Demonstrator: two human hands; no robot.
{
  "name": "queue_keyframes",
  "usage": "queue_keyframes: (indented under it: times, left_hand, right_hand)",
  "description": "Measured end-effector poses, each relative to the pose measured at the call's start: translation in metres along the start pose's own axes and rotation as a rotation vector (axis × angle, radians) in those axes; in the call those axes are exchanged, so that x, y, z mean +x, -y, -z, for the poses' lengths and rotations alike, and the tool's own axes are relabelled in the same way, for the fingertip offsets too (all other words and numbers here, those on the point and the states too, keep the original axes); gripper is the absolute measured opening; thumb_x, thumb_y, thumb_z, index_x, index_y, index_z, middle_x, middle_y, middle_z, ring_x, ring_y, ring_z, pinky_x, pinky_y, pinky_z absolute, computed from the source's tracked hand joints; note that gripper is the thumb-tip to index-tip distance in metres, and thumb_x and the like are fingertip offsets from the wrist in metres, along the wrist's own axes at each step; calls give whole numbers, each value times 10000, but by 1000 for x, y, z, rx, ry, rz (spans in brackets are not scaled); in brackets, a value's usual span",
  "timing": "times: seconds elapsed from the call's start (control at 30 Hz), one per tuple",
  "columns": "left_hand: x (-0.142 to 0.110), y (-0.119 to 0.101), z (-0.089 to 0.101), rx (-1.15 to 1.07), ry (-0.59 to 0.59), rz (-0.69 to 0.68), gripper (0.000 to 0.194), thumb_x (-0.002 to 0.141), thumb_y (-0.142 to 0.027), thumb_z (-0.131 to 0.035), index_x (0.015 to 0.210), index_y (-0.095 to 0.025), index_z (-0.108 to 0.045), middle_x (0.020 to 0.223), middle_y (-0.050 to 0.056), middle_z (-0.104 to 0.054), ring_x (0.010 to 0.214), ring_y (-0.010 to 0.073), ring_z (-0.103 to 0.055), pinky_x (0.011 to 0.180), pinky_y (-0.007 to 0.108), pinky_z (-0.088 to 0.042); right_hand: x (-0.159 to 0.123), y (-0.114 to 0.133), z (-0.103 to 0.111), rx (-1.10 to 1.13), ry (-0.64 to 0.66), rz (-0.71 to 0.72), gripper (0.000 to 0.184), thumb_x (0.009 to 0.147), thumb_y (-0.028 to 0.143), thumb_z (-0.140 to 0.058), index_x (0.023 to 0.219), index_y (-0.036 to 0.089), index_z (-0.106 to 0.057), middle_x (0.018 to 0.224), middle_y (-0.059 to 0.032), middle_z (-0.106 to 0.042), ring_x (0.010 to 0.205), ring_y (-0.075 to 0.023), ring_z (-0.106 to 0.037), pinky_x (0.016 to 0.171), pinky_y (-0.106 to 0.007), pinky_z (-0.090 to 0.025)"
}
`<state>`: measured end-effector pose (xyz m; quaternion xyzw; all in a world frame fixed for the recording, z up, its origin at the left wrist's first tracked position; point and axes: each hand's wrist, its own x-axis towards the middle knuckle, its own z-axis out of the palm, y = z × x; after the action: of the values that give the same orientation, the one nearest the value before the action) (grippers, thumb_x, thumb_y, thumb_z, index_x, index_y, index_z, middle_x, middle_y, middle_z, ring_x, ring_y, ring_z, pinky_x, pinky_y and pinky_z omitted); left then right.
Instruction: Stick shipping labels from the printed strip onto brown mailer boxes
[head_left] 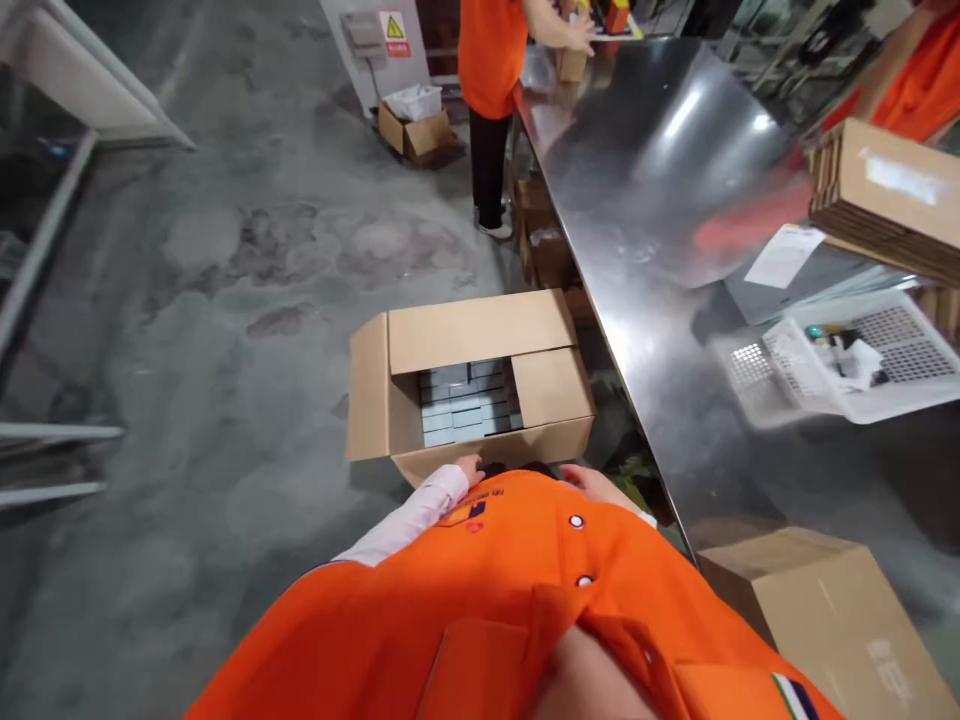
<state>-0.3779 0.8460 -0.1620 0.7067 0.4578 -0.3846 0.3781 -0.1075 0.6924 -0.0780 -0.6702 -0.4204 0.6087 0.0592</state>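
In the head view, the open carton lies straight ahead of both hands, low beside the desk, seemingly on the floor. Its long axis runs left to right across the wearer's front, the right end slightly farther off and close to the desk's left edge. The left hand is nearer: its fingers are bent at the top of the carton's near wall, left of the middle, seemingly touching it. The right hand is near the right end of that wall, its fingers partly in sight; whether it touches cardboard, I cannot tell. Nor can I tell whether either set of fingers grips anything.

Inside the carton, pale small boxes sit in rows. The right flap and far flap cover part of the inside, so how far the rows run is hidden. The orange shirt hides the right wrist's near side, and the carton's base is out of sight. On the desk, the white basket holds blurred small items, and a second carton is cut off at the lower right.
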Motion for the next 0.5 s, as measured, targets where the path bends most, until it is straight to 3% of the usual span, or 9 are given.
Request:
queue_keyframes:
  times: [0.1, 0.2, 0.3, 0.5]
  left_hand:
    - [24, -7, 20, 54, 34, -44, 401, 888, -277, -611, 1244, -96, -569, 1206, 124, -620, 1122, 255, -590, 984, 430, -461]
    - [45, -29, 37, 100, 64, -114, 385, 900, -323, -608, 1227, -121, -576, 1199, 102, -612, 1101, 248, -594, 960, 445, -483]
    - [60, -55, 50, 137, 69, -176, 349, 918, -352, -584, 1196, -141, -592, 1149, 93, -626, 1044, 223, -614, 915, 415, -510]
    - [78, -93, 64, 172, 50, -247, 302, 913, -355, -594, 1128, -146, -621, 1090, 83, -646, 991, 203, -632, 872, 377, -525]
  right_hand:
    - [4, -19, -2, 16, -25, -125, 572, 892, 391, -456, 1368, 81, -518, 1244, -172, -639, 1143, -249, -621, 925, -275, -463]
    - [4, -40, 3, 26, -37, -221, 614, 824, 328, -529, 1362, 33, -512, 1257, -217, -620, 1166, -300, -605, 927, -321, -458]
    - [8, -53, 15, 53, -51, -234, 603, 793, 302, -560, 1336, 41, -543, 1251, -207, -628, 1163, -298, -607, 918, -311, -457]
    - [12, -64, 47, 102, -162, -232, 591, 885, 373, -480, 1380, 51, -493, 1254, -186, -628, 1157, -246, -609, 926, -279, -449]
